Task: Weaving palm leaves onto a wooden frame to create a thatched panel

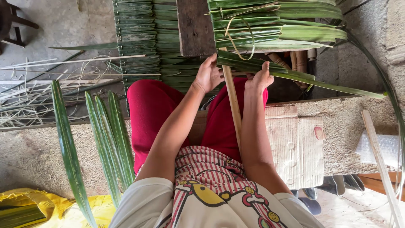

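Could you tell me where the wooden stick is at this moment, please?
In the head view the stick runs over the red trousers between the left hand and right hand, its top under the folded green leaf.

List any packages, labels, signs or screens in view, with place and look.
Yellow plastic bag: bottom left on the floor, crumpled, bright yellow.
Flattened corrugated cardboard sheet: on the concrete ledge right of the person's lap, pale beige, roughly rectangular.
No signs or screens.

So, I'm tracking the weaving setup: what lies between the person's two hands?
In the head view, a pale wooden stick runs between the left hand and right hand; both hands grip a folded green palm leaf crossing it.
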